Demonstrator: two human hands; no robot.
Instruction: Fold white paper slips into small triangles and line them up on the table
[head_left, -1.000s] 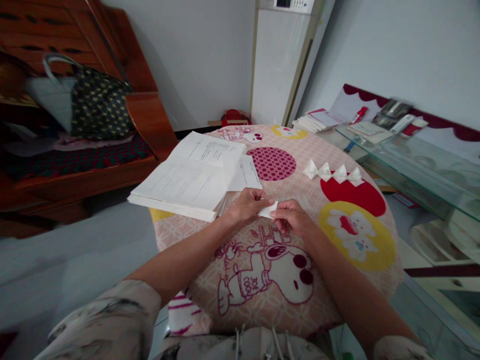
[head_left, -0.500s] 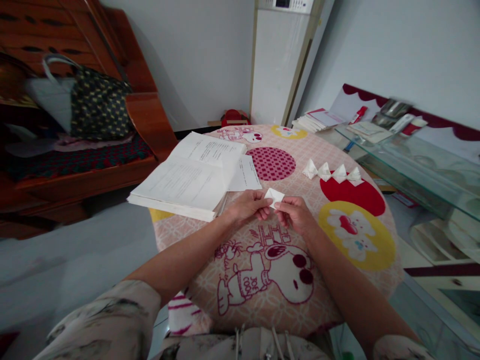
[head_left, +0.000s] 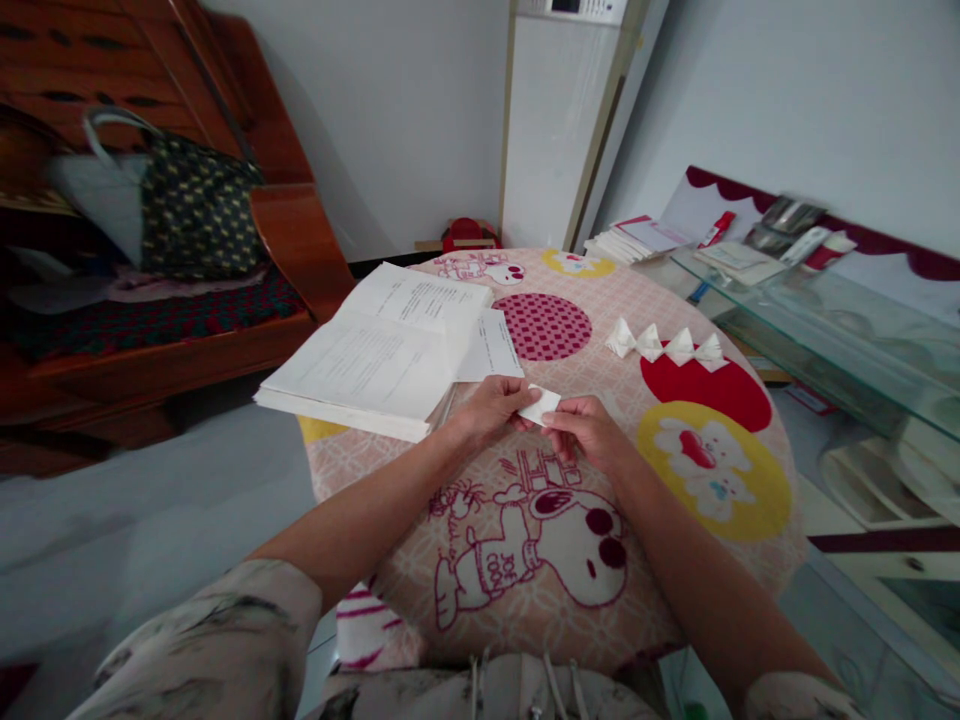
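Grip on both sides is pinched down on one little folded white paper [head_left: 540,405]: left hand [head_left: 496,405] has its left edge, right hand [head_left: 586,430] has the right edge, thumbs and fingers nearly closed with just the paper between. It's over the near-middle part of the desk [head_left: 600,375], which has a pink patterned cloth on it. Big open stack of printed pages [head_left: 382,350] sits just left of the hands, and four folded paper pieces [head_left: 665,344] are lined up off to the right, partly over a red oval.
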